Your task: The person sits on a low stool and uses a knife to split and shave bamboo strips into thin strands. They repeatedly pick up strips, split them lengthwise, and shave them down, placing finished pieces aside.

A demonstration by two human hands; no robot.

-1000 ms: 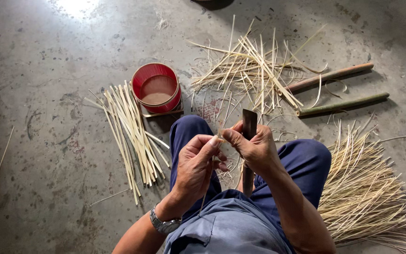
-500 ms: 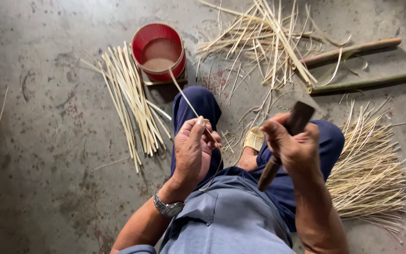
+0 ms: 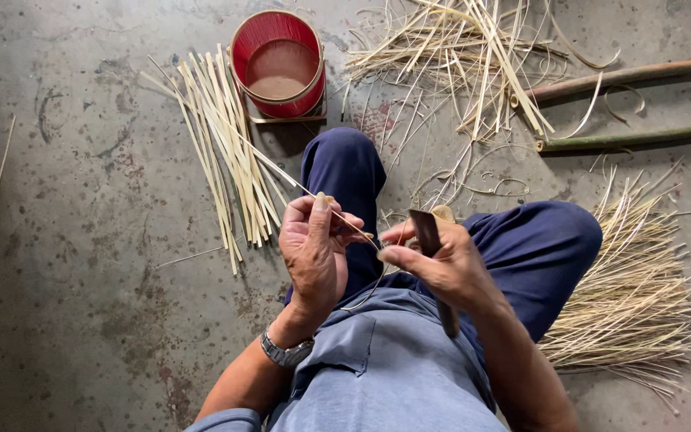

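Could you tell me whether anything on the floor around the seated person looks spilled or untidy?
Yes: the heap of strips above the knees lies tangled and crisscrossed, with curled shavings strewn below it, whereas the bundle beside the red bucket lies roughly parallel.

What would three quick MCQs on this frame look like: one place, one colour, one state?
1. Where does the bucket stand?
A. beyond the knee
B. on the lap
C. behind the person

2. What colour is the bucket?
A. blue
B. red
C. green

3. What does the right hand hold?
A. nothing
B. a cup
C. a knife

Key: 1 A, it sits on the floor past the raised knee. 2 B, its walls are red. 3 C, fingers wrap the dark knife while the left hand pinches a thin strip.
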